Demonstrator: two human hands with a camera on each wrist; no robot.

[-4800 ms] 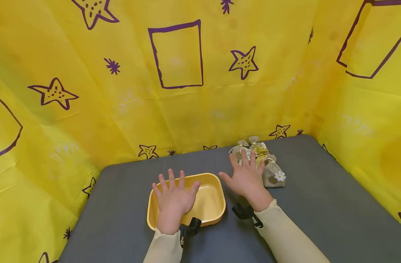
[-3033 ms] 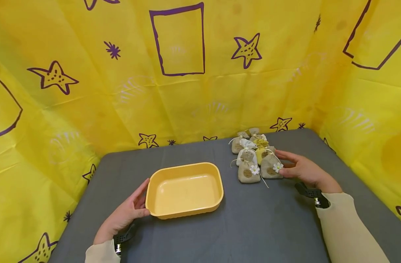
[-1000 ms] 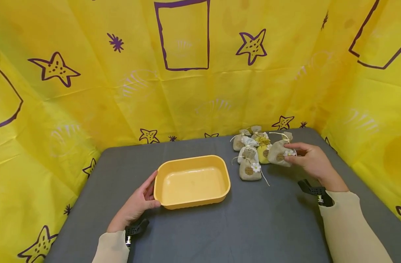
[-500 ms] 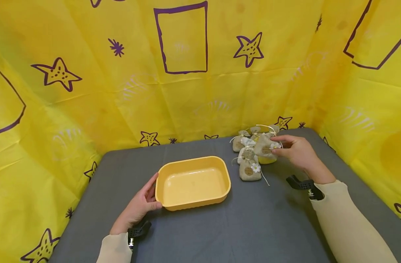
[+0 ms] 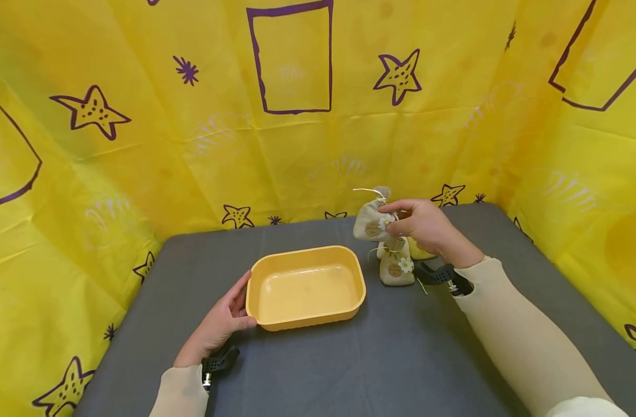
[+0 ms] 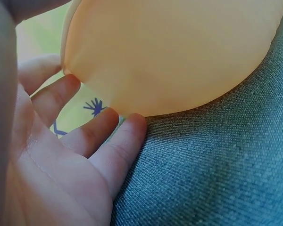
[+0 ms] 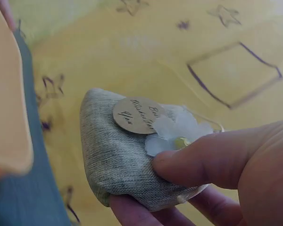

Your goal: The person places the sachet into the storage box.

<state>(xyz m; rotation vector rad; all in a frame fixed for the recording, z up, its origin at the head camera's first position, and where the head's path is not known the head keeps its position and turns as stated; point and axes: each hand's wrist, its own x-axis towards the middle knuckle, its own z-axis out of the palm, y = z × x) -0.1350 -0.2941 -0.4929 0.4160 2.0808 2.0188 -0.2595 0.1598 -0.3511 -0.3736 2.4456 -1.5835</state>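
Note:
A cream-yellow plastic tub [image 5: 304,292] stands on the grey table. My left hand [image 5: 216,327] holds its left end, thumb at the near corner and fingertips against the outer wall. In the left wrist view several fingers [image 6: 106,146] touch that wall. My right hand [image 5: 424,226] pinches a beige drawstring pouch [image 5: 370,223] above the table, between the tub and the other pouches. A round tag [image 7: 137,115] and a white fabric flower [image 7: 179,132] show on it in the right wrist view. Below it sits another beige pouch [image 5: 396,271]; a yellow pouch [image 5: 420,250] is partly hidden by my right hand.
The grey tabletop [image 5: 318,370] runs around the tub. A yellow curtain [image 5: 297,156] with purple drawings stands behind the table and along both sides. The right forearm [image 5: 526,330] reaches over the table's right part. More pouches are hidden behind the right hand.
My right hand has lifted the beige pouch from the group's right side and carried it left over the other pouches. The left hand and the tub barely move in the last half second.

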